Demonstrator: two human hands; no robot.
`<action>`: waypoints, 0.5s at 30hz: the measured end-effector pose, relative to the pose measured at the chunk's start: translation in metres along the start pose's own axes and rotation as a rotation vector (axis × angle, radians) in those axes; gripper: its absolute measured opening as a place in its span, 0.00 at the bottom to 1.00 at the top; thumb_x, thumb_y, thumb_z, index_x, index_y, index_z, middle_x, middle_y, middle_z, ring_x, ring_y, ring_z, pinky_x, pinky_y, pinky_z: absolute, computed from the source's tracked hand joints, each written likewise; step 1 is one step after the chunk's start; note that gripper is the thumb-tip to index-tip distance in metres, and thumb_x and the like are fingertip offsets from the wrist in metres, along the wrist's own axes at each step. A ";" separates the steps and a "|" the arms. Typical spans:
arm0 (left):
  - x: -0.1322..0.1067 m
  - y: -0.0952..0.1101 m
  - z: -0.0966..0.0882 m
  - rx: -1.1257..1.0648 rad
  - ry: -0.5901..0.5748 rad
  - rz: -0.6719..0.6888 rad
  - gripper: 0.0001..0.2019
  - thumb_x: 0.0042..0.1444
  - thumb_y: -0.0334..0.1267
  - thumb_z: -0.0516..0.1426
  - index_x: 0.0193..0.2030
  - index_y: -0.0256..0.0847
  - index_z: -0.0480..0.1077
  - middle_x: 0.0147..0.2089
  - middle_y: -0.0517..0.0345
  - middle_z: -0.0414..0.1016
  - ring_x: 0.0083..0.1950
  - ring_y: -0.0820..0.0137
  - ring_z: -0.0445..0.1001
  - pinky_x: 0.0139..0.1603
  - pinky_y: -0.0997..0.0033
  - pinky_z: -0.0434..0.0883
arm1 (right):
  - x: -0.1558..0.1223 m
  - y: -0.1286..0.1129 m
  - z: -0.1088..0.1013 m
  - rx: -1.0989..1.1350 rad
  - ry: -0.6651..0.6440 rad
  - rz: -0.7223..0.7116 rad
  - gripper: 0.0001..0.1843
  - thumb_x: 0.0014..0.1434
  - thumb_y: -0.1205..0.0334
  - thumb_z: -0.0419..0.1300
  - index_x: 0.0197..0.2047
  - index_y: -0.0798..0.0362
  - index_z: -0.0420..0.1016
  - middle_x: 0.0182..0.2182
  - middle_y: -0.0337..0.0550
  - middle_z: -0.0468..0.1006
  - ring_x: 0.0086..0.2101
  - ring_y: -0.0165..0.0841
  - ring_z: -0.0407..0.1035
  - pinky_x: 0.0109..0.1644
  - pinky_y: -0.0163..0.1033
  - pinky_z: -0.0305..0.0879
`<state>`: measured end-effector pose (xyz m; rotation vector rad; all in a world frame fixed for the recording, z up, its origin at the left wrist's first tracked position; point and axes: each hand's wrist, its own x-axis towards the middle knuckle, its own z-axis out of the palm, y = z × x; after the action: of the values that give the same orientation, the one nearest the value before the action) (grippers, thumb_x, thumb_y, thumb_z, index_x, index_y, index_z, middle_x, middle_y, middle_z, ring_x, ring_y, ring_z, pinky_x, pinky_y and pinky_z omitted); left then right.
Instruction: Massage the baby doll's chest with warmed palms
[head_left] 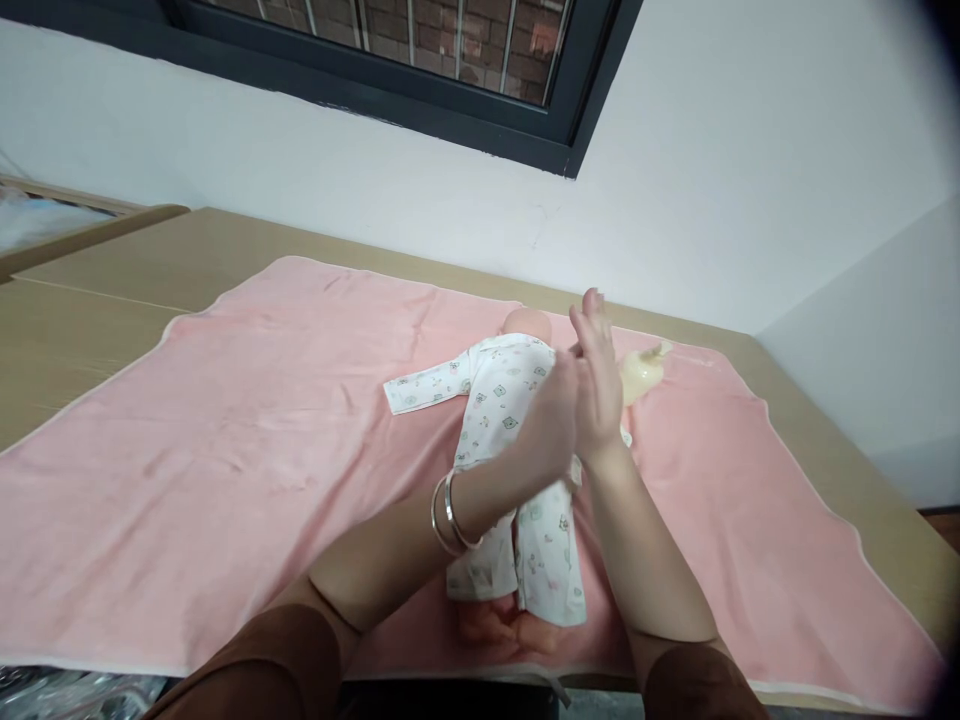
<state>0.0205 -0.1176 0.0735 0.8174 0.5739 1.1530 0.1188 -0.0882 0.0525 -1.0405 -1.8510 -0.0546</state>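
Two hands over doll [517, 420] at middle of pink towel [225, 420] on desk [82, 330] — doll lies head far, feet near, in printed white suit. Left hand [551, 425] rests on doll's torso, grip hidden. Right hand [596, 375] just beside it — flat, fingers straight, holding nothing. Doll's bare arm [641, 372] points right.

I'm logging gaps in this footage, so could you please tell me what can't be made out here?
- Head view: the doll's chest and right side are hidden behind the hands, left and right.
- Its face is turned away.
- Whether either hand grips the suit cannot be told.
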 end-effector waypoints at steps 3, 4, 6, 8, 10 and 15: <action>0.049 -0.008 -0.029 0.275 0.185 0.172 0.26 0.78 0.54 0.43 0.66 0.46 0.75 0.72 0.51 0.76 0.82 0.57 0.62 0.83 0.54 0.59 | -0.001 0.029 0.019 -0.110 -0.086 0.200 0.33 0.78 0.48 0.44 0.82 0.37 0.52 0.83 0.43 0.48 0.81 0.50 0.40 0.80 0.73 0.44; 0.065 -0.013 -0.042 0.416 0.241 0.221 0.26 0.78 0.53 0.44 0.63 0.43 0.76 0.72 0.47 0.76 0.82 0.57 0.63 0.84 0.54 0.57 | -0.002 0.039 0.026 -0.127 -0.120 0.248 0.33 0.77 0.51 0.45 0.81 0.41 0.56 0.82 0.46 0.52 0.80 0.50 0.43 0.80 0.72 0.46; 0.091 -0.026 -0.069 0.760 0.259 0.263 0.22 0.77 0.46 0.46 0.57 0.41 0.78 0.69 0.44 0.78 0.79 0.56 0.66 0.85 0.51 0.53 | -0.005 0.060 0.037 -0.167 -0.194 0.322 0.32 0.74 0.56 0.48 0.78 0.50 0.64 0.79 0.53 0.59 0.79 0.50 0.49 0.79 0.69 0.50; 0.107 -0.040 -0.092 1.076 0.278 0.244 0.17 0.73 0.40 0.50 0.57 0.39 0.78 0.69 0.41 0.78 0.79 0.52 0.65 0.85 0.43 0.50 | -0.009 0.078 0.045 -0.207 -0.319 0.369 0.30 0.72 0.59 0.49 0.73 0.55 0.72 0.75 0.58 0.67 0.75 0.50 0.58 0.78 0.65 0.53; 0.115 -0.052 -0.109 1.263 0.293 0.268 0.19 0.71 0.38 0.53 0.62 0.36 0.75 0.73 0.37 0.74 0.81 0.48 0.62 0.84 0.39 0.52 | -0.013 0.090 0.052 -0.234 -0.407 0.410 0.29 0.73 0.58 0.49 0.71 0.56 0.75 0.72 0.58 0.71 0.73 0.50 0.61 0.78 0.63 0.55; 0.120 -0.068 -0.125 1.435 0.279 0.358 0.23 0.73 0.44 0.53 0.69 0.36 0.72 0.75 0.35 0.70 0.81 0.47 0.61 0.82 0.38 0.56 | -0.020 0.095 0.061 -0.309 -0.389 0.483 0.31 0.74 0.55 0.47 0.74 0.53 0.72 0.75 0.53 0.69 0.74 0.48 0.61 0.78 0.60 0.54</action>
<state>0.0019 0.0168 -0.0538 2.0396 1.5967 1.0700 0.1419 -0.0126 -0.0312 -1.7948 -1.9131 0.1643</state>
